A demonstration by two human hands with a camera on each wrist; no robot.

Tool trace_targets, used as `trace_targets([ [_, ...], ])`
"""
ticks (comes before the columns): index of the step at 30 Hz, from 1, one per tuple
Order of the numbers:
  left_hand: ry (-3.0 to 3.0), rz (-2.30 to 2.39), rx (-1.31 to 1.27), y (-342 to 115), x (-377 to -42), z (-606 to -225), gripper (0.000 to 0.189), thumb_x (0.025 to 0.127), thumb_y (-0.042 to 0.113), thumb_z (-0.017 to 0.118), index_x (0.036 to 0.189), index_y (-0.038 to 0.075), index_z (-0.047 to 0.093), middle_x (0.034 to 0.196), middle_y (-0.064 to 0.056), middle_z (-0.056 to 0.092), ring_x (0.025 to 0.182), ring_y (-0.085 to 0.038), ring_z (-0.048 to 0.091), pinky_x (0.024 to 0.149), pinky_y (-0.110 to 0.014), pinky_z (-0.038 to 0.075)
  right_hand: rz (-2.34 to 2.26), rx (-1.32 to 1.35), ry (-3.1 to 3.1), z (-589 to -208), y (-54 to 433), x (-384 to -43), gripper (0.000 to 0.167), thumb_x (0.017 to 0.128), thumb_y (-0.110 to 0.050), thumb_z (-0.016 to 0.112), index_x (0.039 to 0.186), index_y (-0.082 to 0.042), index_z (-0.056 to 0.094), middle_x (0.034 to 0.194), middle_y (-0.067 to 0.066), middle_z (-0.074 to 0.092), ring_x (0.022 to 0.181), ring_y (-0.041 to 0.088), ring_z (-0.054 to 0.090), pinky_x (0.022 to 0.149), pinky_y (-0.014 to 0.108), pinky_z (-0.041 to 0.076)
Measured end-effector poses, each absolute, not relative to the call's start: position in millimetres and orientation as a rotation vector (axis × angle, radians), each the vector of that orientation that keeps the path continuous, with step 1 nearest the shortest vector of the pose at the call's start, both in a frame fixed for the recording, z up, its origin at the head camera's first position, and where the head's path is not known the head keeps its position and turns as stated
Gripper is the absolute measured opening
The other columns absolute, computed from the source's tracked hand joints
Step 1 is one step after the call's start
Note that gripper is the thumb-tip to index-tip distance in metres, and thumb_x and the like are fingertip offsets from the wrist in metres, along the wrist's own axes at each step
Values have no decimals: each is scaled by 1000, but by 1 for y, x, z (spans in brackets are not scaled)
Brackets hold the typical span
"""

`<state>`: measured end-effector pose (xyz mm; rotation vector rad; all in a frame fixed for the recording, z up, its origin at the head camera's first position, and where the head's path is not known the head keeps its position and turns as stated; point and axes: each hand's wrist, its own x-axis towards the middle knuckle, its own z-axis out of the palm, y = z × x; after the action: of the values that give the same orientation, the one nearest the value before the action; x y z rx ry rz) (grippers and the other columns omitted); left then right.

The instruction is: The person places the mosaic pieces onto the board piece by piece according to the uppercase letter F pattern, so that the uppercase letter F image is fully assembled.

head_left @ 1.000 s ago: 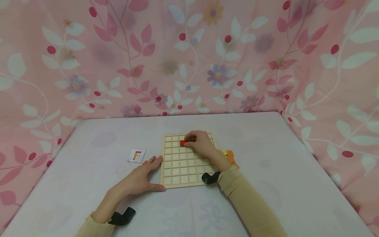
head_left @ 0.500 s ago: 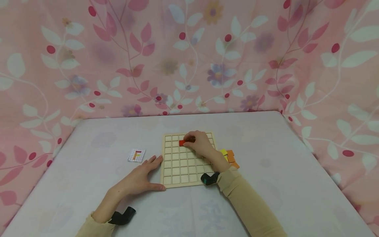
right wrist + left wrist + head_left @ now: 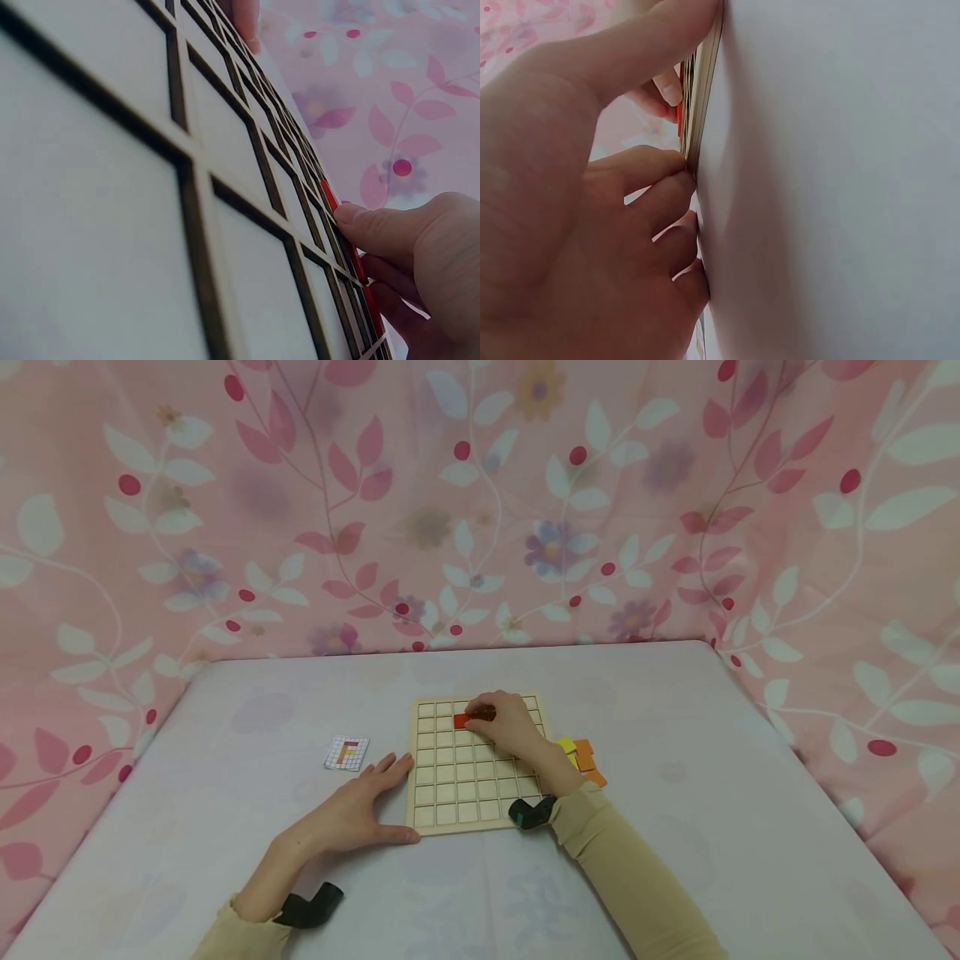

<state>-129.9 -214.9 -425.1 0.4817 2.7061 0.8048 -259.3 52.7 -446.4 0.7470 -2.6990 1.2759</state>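
A square wooden board (image 3: 446, 793) with a raised grid lies on the table. My right hand (image 3: 510, 724) is over its far part, thumb and fingertips pinching a red tile (image 3: 460, 722) set flat in the grid. In the right wrist view, red tile pieces (image 3: 372, 309) show by the thumb and under the fingers; the hand hides how many there are. My left hand (image 3: 352, 810) lies with fingers spread, thumb and fingertips touching the board's left edge, also seen in the left wrist view.
Several yellow tiles (image 3: 566, 746) and orange tiles (image 3: 584, 755) lie right of the board, partly behind the right forearm. Left of the board is a small card (image 3: 347, 753) printed with a coloured grid pattern. A floral curtain (image 3: 480, 510) hangs behind the table (image 3: 675, 860).
My right hand and the red tile shifted slightly left, then stayed put. More of the yellow tiles came into view beside the wrist. The left hand kept its place.
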Motion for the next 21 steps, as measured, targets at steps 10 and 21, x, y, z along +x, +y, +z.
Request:
trace_targets([
  [10, 2689, 808, 498, -216, -131, -426, 109, 73, 62, 80, 159, 19, 29, 164, -18, 23, 145, -55, 21, 111, -69, 26, 1259, 736, -2738, -446, 53, -261, 21, 87, -18, 79, 107, -11, 76, 107, 4, 72, 98, 22, 62, 90, 38, 49],
  [21, 2693, 803, 499, -216, -132, -427, 110, 72, 63, 81, 159, 19, 29, 165, -16, 23, 145, -55, 21, 111, -69, 26, 1253, 750, -2802, -441, 52, -262, 23, 90, -17, 76, 111, -9, 74, 109, 5, 72, 100, 23, 61, 94, 39, 47],
])
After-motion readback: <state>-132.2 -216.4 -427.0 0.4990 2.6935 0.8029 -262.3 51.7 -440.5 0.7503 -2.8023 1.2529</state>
